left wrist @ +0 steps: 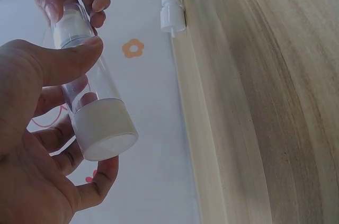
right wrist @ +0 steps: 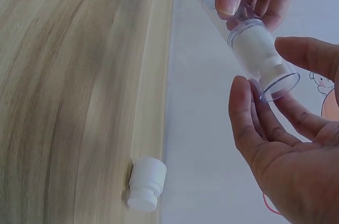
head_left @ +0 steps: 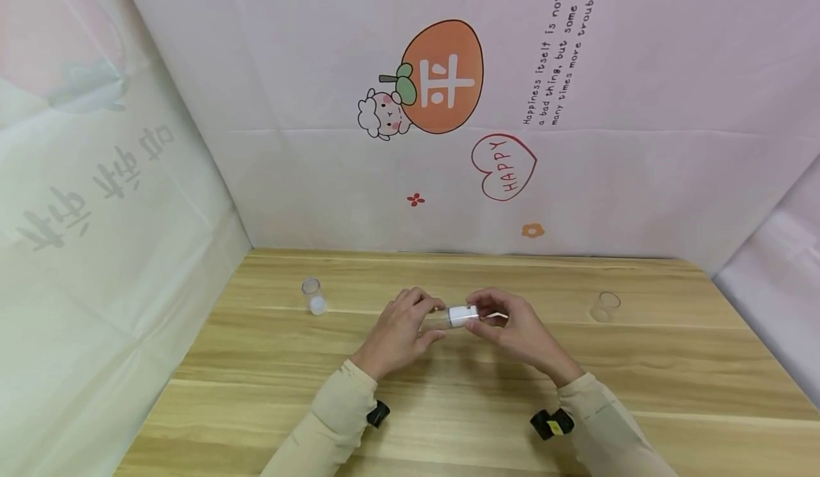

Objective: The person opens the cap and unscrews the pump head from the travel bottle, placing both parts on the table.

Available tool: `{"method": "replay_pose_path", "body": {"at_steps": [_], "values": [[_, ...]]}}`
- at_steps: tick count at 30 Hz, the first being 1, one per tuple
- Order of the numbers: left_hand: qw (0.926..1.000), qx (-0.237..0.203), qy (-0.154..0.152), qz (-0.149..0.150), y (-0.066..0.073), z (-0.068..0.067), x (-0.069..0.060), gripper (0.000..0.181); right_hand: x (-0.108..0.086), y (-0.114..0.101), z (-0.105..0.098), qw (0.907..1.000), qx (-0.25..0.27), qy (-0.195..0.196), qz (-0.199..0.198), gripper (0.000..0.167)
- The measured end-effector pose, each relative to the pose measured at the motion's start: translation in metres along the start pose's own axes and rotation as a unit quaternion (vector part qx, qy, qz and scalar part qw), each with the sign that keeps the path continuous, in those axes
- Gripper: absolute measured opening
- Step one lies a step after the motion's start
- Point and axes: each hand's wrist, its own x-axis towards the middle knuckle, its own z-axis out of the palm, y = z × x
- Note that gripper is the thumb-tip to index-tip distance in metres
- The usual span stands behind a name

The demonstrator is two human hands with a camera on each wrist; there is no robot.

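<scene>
A clear cylindrical bottle (head_left: 463, 315) with white sections is held level above the table between both hands. My left hand (head_left: 400, 326) grips its clear body, thumb across the top and fingers around the side. A white base (left wrist: 106, 130) shows at that end in the left wrist view. My right hand (head_left: 515, 324) pinches the opposite end between thumb and fingers. There the right wrist view shows a clear flared rim (right wrist: 282, 87) around a white inner part (right wrist: 257, 49).
On the wooden table (head_left: 448, 420), a small clear container (head_left: 312, 296) with white in its bottom stands left. A faint clear round piece (head_left: 605, 307) is at right. Wrist views show a white pump head (left wrist: 172, 15) on the table. A printed cloth wall (head_left: 320, 178) rises behind.
</scene>
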Motion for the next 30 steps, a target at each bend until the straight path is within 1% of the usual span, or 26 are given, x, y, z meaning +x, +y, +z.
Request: {"method": "replay_pose_path", "body": {"at_steps": [6, 11, 20, 30], "values": [[1.0, -0.002, -0.003, 0.004, 0.0025, -0.0003, 0.0006, 0.035, 0.0015, -0.0011, 0.001, 0.9997, 0.022, -0.013, -0.001, 0.032], [1.0, -0.005, -0.008, 0.001, 0.0049, -0.0016, 0.0007, 0.035, 0.002, -0.0025, 0.0021, 0.9995, 0.029, -0.013, -0.002, 0.034], [0.9999, -0.01, -0.012, 0.0, 0.0058, -0.0031, 0.0006, 0.036, 0.0017, -0.0014, 0.0052, 0.9999, -0.004, 0.009, -0.01, 0.031], [0.9998, -0.016, -0.014, 0.0, 0.0068, -0.0023, 0.0007, 0.036, -0.0001, -0.0022, 0.0062, 0.9985, -0.035, 0.029, -0.029, 0.028]]}}
